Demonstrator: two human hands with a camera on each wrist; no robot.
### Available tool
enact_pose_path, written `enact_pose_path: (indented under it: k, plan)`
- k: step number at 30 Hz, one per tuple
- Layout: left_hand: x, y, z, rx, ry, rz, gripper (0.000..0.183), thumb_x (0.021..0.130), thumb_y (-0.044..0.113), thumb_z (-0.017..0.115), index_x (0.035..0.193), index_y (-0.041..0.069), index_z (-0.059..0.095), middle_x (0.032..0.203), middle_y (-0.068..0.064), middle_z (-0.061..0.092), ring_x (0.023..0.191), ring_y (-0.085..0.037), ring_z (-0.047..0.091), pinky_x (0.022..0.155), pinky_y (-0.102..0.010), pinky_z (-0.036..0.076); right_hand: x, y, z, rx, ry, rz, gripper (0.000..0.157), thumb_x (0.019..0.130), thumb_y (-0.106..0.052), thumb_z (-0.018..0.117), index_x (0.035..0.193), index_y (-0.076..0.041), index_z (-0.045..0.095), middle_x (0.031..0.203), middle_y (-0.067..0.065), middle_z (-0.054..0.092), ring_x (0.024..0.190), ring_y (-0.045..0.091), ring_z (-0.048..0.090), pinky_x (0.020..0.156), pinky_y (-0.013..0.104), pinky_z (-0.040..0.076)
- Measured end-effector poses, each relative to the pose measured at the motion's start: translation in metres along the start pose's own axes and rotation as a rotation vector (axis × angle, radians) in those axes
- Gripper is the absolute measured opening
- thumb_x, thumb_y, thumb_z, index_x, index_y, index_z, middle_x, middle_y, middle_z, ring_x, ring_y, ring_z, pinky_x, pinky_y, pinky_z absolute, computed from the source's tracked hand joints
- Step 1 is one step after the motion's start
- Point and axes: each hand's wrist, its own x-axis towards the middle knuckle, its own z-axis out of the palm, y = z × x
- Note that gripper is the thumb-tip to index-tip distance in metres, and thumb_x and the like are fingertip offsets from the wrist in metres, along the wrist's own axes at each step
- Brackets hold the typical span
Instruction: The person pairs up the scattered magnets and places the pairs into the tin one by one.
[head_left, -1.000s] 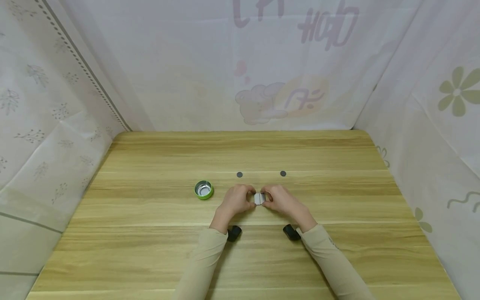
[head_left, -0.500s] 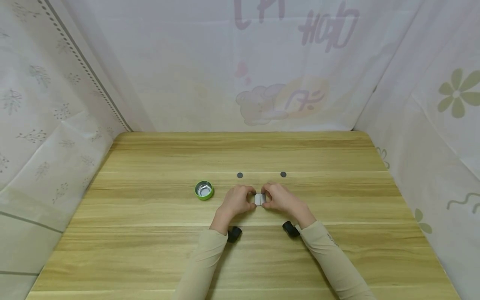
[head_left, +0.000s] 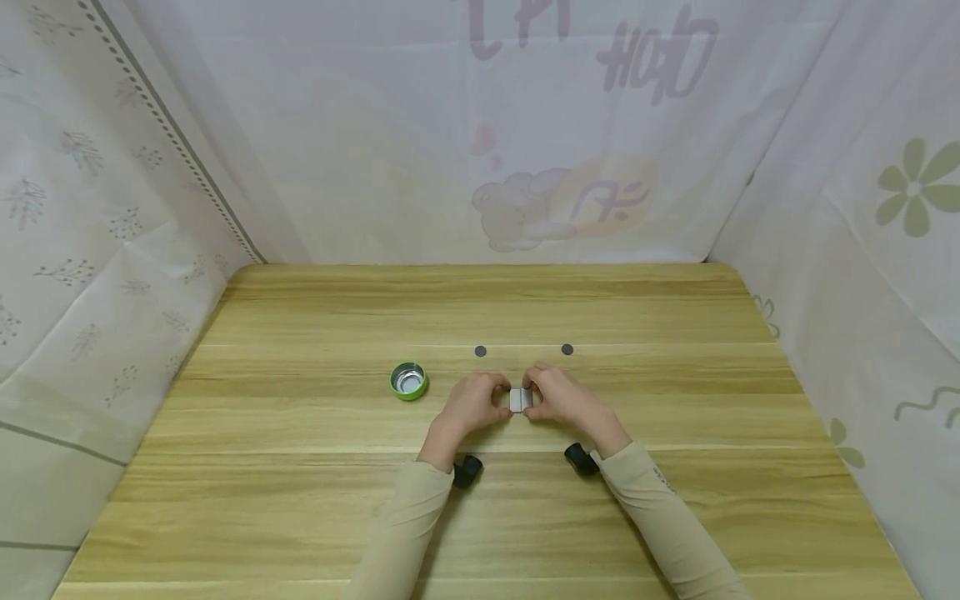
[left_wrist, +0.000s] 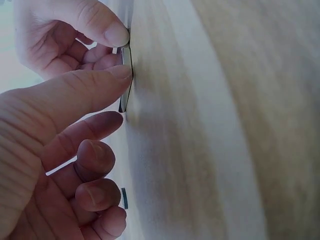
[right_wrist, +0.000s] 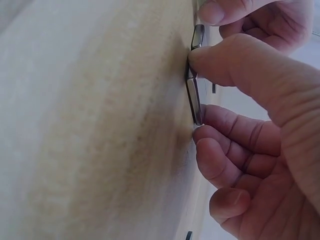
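A small flat silver-grey metal piece (head_left: 515, 401), in two halves with a seam between them, lies low at the wood tabletop. My left hand (head_left: 472, 400) pinches its left half between thumb and fingertips. On the other side, my right hand (head_left: 559, 395) pinches the right half the same way. In the right wrist view the metal piece (right_wrist: 194, 95) appears thin, with its halves meeting at a slight angle. Seen from the left wrist, its edge (left_wrist: 126, 90) sits close to the wood, partly hidden by the thumbs. I cannot tell what kind of thing it is.
Left of my hands stands a small round green tin (head_left: 408, 395) with a silver inside. Two dark flat discs lie beyond the hands, a left disc (head_left: 481, 351) and a right disc (head_left: 567, 349). Patterned cloth (head_left: 360, 167) hangs behind the wood table (head_left: 300, 500).
The right hand has shifted very slightly, and the seam between the two halves looks a little narrower. Both hands keep their pinch; the tin and discs have stayed in place.
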Motion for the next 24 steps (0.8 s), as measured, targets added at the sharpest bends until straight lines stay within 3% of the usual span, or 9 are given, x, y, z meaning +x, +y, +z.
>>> enact_pose_path:
  k: [13, 24]
  plan:
    - [-0.004, -0.005, -0.005, -0.074, 0.024, -0.011, 0.032, 0.073, 0.015, 0.079, 0.100, 0.002, 0.068, 0.078, -0.005, 0.060, 0.069, -0.014, 0.049, 0.060, -0.026, 0.043, 0.001, -0.001, 0.001, -0.009, 0.001, 0.010, 0.030, 0.074, -0.011, 0.077, 0.097, -0.001, 0.060, 0.094, 0.005, 0.055, 0.075, 0.013, 0.048, 0.064, 0.022, 0.045]
    - [-0.013, -0.009, -0.009, -0.203, 0.077, 0.023, 0.024, 0.074, 0.009, 0.079, 0.093, 0.000, 0.067, 0.082, -0.007, 0.061, 0.075, -0.018, 0.055, 0.065, -0.026, 0.047, -0.003, -0.004, 0.001, -0.018, 0.026, -0.011, 0.028, 0.076, -0.010, 0.076, 0.098, 0.000, 0.062, 0.095, 0.007, 0.057, 0.077, 0.014, 0.049, 0.066, 0.024, 0.046]
